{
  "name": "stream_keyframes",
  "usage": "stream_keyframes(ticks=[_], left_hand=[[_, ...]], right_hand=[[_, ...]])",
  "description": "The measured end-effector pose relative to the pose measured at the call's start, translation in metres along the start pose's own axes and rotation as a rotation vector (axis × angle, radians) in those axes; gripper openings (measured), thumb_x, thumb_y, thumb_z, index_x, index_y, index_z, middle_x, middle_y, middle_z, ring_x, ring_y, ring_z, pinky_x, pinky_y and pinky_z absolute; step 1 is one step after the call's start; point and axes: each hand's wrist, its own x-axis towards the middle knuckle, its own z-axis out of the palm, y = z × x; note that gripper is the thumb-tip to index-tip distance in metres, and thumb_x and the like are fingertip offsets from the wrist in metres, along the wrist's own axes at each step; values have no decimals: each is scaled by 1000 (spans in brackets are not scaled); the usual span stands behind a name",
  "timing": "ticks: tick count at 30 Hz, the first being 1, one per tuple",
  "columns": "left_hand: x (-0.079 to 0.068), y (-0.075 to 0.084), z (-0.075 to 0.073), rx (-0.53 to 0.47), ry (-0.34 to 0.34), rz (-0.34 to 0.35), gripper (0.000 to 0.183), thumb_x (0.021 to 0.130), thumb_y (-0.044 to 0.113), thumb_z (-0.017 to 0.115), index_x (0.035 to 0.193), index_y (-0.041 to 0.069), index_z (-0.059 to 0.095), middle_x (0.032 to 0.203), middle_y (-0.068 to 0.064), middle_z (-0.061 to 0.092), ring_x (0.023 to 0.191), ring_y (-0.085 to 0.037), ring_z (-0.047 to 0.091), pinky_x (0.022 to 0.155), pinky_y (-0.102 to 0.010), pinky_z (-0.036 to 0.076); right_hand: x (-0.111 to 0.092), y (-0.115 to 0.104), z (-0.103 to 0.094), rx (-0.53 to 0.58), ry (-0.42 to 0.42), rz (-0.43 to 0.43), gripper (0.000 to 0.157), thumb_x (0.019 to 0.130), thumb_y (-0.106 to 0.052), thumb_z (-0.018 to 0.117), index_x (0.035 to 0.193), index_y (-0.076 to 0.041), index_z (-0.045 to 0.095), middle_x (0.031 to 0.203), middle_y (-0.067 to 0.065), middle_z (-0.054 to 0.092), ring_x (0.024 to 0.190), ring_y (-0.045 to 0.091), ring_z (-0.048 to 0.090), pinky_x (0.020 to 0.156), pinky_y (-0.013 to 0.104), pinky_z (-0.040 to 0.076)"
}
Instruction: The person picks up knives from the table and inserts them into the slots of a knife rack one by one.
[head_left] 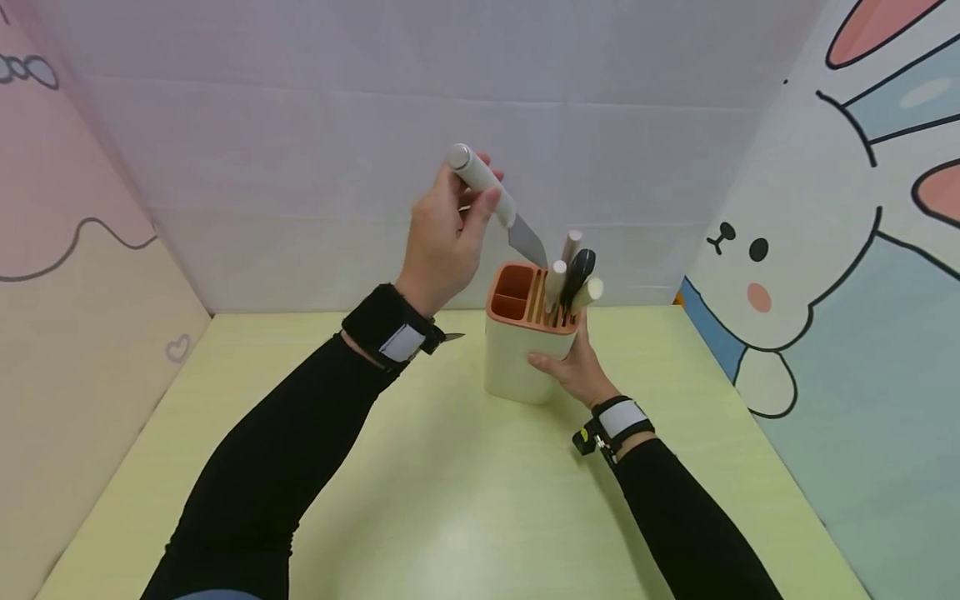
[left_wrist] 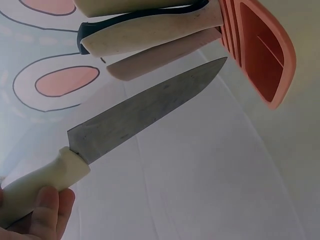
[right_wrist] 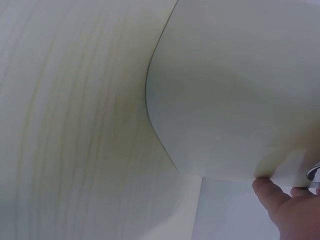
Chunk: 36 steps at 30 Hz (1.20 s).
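Note:
My left hand (head_left: 447, 237) holds a kitchen knife (head_left: 483, 185) by its white handle, blade slanting down to the right. In the head view the blade tip overlaps the back rim of the knife block (head_left: 521, 362); in the left wrist view the whole blade (left_wrist: 150, 112) shows, its tip near the slots. The block is cream with an orange top (left_wrist: 285, 40). Upright in its right side stand several pale handles (head_left: 555, 279) and a black handle (head_left: 581, 271). My right hand (head_left: 581, 367) grips the block's right side, thumb on the front; its other fingers are partly hidden.
The block stands on a pale yellow wood-grain table (head_left: 450, 492), towards the back edge. Behind rises a white wall covering (head_left: 315, 183). Cartoon-printed panels flank the table, with a rabbit (head_left: 787, 275) on the right one. Two open orange compartments (head_left: 512, 293) lie left of the slots.

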Motion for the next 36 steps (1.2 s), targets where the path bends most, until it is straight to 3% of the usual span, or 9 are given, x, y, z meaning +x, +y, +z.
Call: stream_keyframes(ticks=[6,15,28,36], left_hand=[[1,-19,4,-3,-16,22,30,95,4,52,121,-8,43,114,-19,61,102,-21,60,81,-30,53],[1,-15,8,19,-81,41,32,96,9,52,123,-7,43,117,-19,59,102,-19,60,86,-28,51],[3,-14,16,60,-126,95,34,96,11,53,124,-6,44,114,-17,59,101,-16,60,84,-26,51],[3,-20,26,103,-161,108,24,96,13,54,114,-2,49,103,-12,61,97,-17,61,83,-25,52]], right_hand=[[1,0,0,-10,2,6,109,76,1,74,148,-32,-1,147,2,35,130,22,34,107,50,28],[1,1,0,5,4,13,108,76,3,74,148,-31,1,146,3,36,128,23,37,106,49,31],[1,0,-6,11,-20,94,107,79,-2,73,147,-37,-2,146,0,35,127,20,38,106,50,30],[1,1,-4,-6,-31,73,106,79,-1,72,147,-36,-2,147,0,34,128,21,37,106,50,30]])
